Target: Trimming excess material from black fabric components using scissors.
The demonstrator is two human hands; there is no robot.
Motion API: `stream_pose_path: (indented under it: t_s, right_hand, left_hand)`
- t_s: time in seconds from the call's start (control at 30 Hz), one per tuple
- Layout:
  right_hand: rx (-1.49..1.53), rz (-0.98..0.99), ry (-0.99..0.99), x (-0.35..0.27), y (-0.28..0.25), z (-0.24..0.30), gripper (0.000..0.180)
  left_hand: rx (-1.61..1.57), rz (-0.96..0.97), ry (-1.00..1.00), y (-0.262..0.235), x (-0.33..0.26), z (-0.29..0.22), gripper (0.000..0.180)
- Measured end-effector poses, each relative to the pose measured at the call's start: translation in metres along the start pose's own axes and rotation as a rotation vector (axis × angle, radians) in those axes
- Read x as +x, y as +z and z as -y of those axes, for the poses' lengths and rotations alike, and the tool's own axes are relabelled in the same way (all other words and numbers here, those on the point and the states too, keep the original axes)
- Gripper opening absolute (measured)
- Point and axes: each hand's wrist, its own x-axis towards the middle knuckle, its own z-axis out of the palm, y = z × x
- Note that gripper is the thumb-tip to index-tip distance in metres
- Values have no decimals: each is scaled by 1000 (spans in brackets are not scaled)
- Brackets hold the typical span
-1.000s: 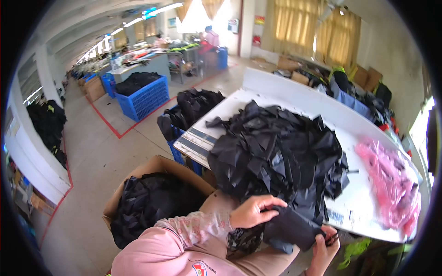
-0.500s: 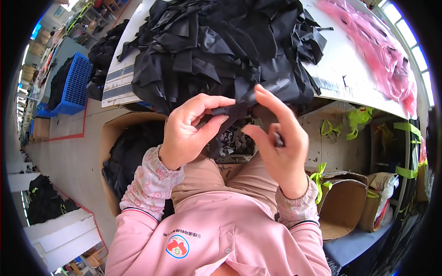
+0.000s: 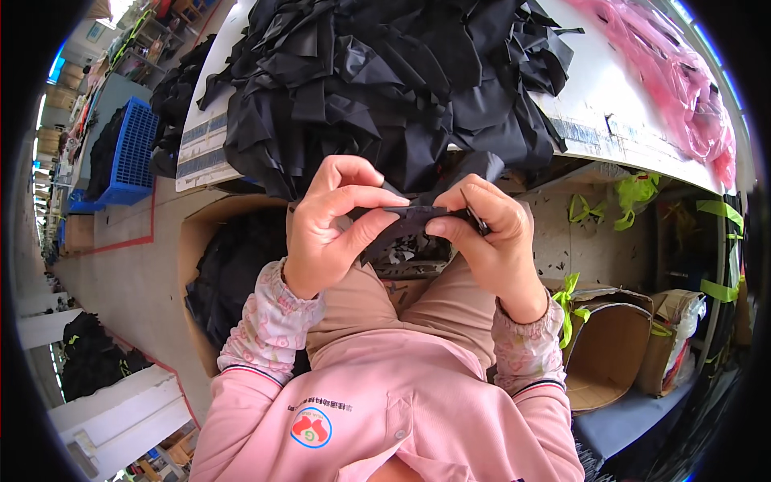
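Observation:
Over my lap, a black fabric piece (image 3: 411,215) is stretched between my two hands. My left hand (image 3: 331,229) pinches one end of its edge between thumb and fingertips. The other end is in the pinch of my right hand (image 3: 494,241). A thin dark tool (image 3: 477,214) is tucked in the curled fingers of the right hand; its kind cannot be made out. Just beyond the hands, a big heap of black fabric pieces (image 3: 361,88) covers the white table (image 3: 205,140) and hangs over its front edge.
A cardboard box (image 3: 195,265) with black fabric stands left of my legs. Pink plastic bags (image 3: 671,80) lie at the table's right. Below it on the right are an open carton (image 3: 606,345) and yellow-green strips (image 3: 638,193). A blue crate (image 3: 132,153) stands far left.
My right hand has moved in toward the left, from fingers spread apart to a pinch on the fabric's edge. The fabric now lies taut between both hands.

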Motion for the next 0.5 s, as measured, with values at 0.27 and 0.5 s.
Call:
stream_pose_path:
  t_s: [0.27, 0.5]
  right_hand:
    - [332, 59, -12, -6, 5, -21, 16]
    - [357, -22, 117, -7, 9, -16, 12]
  left_hand:
    - [-1139, 38, -516, 31, -9, 6, 13]
    - [-976, -99, -402, 45, -5, -1, 16]
